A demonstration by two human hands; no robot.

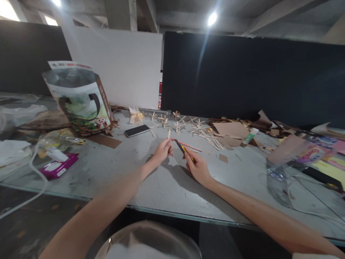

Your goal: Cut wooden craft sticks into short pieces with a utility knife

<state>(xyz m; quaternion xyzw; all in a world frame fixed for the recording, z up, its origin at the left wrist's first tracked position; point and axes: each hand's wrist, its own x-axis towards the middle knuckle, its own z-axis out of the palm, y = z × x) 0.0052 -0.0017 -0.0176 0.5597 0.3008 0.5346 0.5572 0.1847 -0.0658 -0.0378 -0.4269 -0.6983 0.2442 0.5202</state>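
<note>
My left hand (162,151) pinches a short wooden stick (169,135) that stands up from the fingers. In my right hand (198,166) is a yellow and black utility knife (184,149), its dark blade pointing up and left toward the stick. Blade and stick look apart, with a small gap between them. Behind the knife a thin red-patterned strip (192,146) lies on the grey table (161,187). Just beyond the hands, several small crossed wooden sticks (177,126) are scattered, along with loose straight sticks (212,143).
A black phone (137,130) lies left of the sticks. A large open bag (81,104) stands at the left, near a purple device (59,166) with a white cable. Cardboard pieces (229,130) and a glue stick (250,136) are at the right, then a clear plastic bottle (277,183).
</note>
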